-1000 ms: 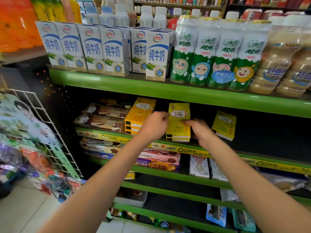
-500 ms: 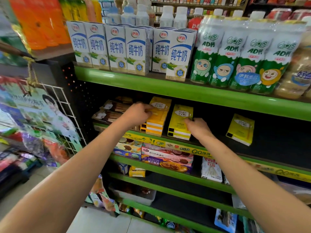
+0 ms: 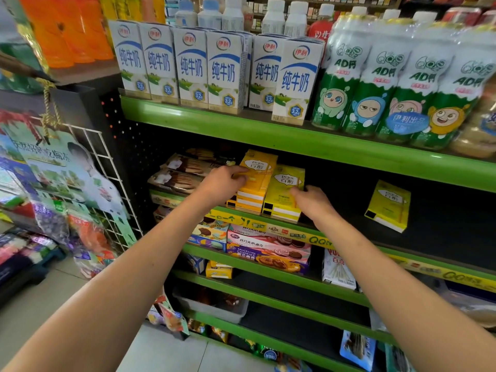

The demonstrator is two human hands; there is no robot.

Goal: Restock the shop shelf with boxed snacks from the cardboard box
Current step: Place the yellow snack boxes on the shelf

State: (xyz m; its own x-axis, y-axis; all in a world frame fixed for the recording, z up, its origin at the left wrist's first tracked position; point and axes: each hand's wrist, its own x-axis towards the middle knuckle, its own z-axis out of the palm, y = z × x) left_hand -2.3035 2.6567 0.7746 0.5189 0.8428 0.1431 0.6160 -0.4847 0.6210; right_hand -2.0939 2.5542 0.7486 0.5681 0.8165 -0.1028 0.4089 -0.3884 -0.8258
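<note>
Left hand (image 3: 224, 181) is gripping the orange box stack (image 3: 253, 181) while right hand (image 3: 311, 201), fingers curled, is steadying the yellow stack (image 3: 284, 194), seemingly squaring both on the shelf (image 3: 335, 232).

Two stacks of yellow snack boxes (image 3: 281, 194) lay flat, side by side, at the green shelf (image 3: 268, 218) front; one lone box (image 3: 387, 205) lay well right.

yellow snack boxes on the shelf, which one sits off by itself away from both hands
The single yellow box far right on the dark shelf; the other yellow boxes form two stacks under the hands.
</note>
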